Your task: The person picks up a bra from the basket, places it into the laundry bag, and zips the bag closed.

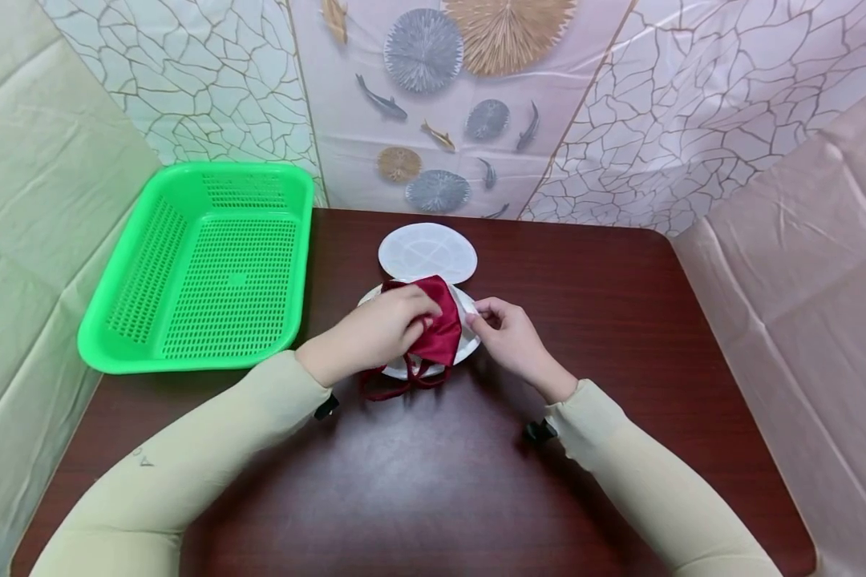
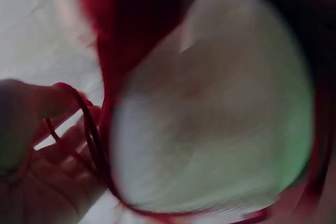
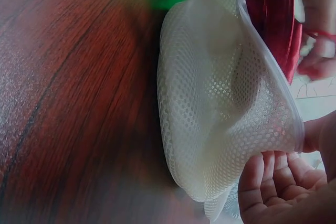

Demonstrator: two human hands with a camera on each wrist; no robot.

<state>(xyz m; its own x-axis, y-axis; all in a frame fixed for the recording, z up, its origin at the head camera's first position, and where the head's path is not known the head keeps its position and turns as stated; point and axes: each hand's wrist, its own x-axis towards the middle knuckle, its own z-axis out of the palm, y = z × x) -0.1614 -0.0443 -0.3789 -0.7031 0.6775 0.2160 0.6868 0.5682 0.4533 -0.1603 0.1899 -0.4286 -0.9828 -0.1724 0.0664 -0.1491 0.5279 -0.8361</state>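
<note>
A white mesh laundry bag (image 3: 184,87) with a round mouth stands on the table, a dark red satin garment with thin straps (image 1: 442,336) over its opening. My left hand (image 1: 382,324) holds the garment above the bag; in the left wrist view a thin red strap (image 2: 89,124) loops across its fingers. With thumb and fingers, my right hand (image 1: 514,336) pinches the bag's rim on the right side. Straps of the garment hang over the near edge of the bag. The pale rounded shape in the left wrist view is too blurred to identify.
Just behind the bag lies a round white lid (image 1: 427,252). A large green plastic basket (image 1: 299,264) with slotted walls stands at the left of the dark wooden table (image 1: 584,320). Patterned fabric walls (image 1: 245,88) close off the back and sides.
</note>
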